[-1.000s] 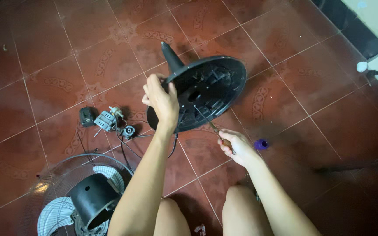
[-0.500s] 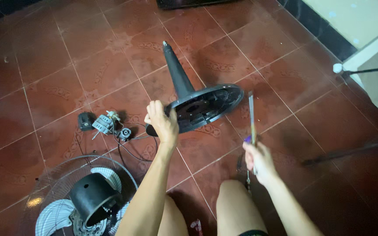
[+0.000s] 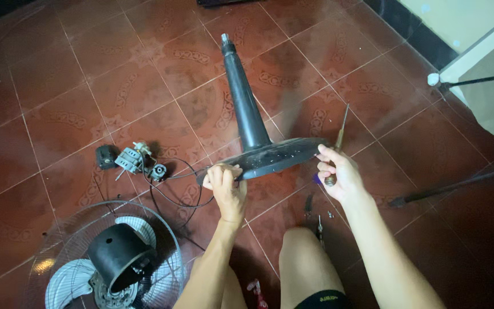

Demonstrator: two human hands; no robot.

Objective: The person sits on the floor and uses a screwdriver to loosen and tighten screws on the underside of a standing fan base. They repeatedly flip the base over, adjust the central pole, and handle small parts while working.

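A dark round fan base (image 3: 275,155) with its upright pole (image 3: 242,97) stands nearly level above the red tiled floor. My left hand (image 3: 227,189) grips the base's near left rim. My right hand (image 3: 337,174) touches the right rim with its fingertips while holding a screwdriver (image 3: 338,140), shaft pointing up and away. My bare knees are below the base.
A fan grille with blades and a black motor housing (image 3: 118,254) lies at the lower left. A small switch block with wires (image 3: 135,160) lies left of the base. Loose screws (image 3: 318,220) lie by my knee. A thin rod (image 3: 453,186) lies at the right.
The base has been turned from tilted, underside towards me, to nearly level with the pole upright. My right hand has come up to the rim with the screwdriver.
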